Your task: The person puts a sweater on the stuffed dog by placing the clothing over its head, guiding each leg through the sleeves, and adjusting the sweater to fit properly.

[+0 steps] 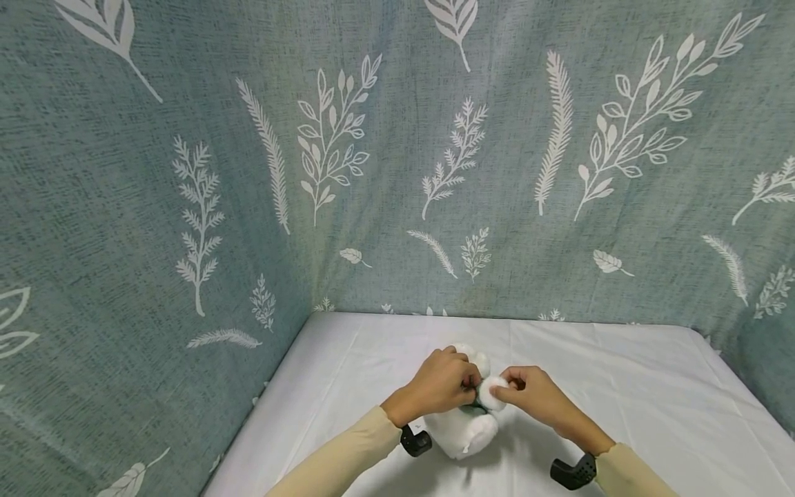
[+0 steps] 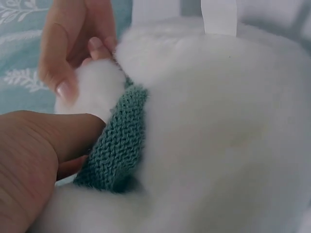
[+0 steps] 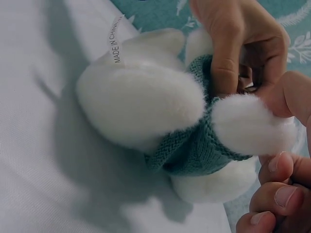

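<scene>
White limb (image 1: 493, 394) 9 o'clock from right hand (image 1: 539, 398), which pinches it; left hand (image 1: 438, 384) grips teal knit (image 2: 118, 141); plush toy (image 1: 452, 433) lies 12-to-6.

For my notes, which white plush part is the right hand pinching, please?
The head view's round middle part, the only one the right hand pinches.

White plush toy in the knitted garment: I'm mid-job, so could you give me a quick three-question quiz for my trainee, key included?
1. True or false: the right hand has its grip on a rounded limb of the plush toy.
2. Choose the knitted garment's colour: A) red, B) teal, C) yellow.
3. Fill in: the printed label reads "MADE IN ____".

Key: 1. True. 2. B. 3. CHINA.
</scene>
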Demonstrator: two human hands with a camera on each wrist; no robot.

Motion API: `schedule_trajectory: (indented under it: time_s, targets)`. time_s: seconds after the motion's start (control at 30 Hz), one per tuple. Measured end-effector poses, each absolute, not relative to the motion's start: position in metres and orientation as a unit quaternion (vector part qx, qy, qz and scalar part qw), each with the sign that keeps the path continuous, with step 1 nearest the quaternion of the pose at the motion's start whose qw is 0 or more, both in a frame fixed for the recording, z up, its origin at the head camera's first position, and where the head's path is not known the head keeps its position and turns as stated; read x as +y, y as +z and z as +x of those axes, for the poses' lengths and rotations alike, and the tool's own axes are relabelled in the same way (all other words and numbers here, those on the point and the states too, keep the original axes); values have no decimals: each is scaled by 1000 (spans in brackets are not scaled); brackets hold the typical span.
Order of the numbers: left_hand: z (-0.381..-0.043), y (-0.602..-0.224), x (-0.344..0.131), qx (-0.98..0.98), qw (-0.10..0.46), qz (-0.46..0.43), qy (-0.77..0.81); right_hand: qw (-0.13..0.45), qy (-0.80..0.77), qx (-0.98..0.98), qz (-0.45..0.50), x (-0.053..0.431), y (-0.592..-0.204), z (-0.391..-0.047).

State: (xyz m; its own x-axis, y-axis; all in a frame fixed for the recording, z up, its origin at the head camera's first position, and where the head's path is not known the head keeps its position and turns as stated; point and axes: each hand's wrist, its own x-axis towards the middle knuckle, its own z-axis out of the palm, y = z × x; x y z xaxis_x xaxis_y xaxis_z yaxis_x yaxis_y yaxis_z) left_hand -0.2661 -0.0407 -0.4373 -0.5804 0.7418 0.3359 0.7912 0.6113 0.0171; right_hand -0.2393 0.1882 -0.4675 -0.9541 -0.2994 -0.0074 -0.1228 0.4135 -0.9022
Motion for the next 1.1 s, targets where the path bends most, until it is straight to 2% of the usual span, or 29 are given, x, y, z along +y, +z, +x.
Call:
schedule_trajectory:
  time_s: [0.23, 0.53, 0.77, 1.1]
  targets:
    - [-270, -439, -46, -891, 137, -424, -87, 81, -523, 838, -129, 191, -469, -238]
    - [-277, -444, -61, -883, 79, -422, -190, 104, -543, 823, -130, 195, -472, -240]
    - [-280, -449, -64, -854, 66, -447, -256, 124, -553, 814, -127, 198, -472, -241]
    - [-282, -456, -67, -845, 22, -427, -321, 131, -555, 811, -130, 208, -479, -241]
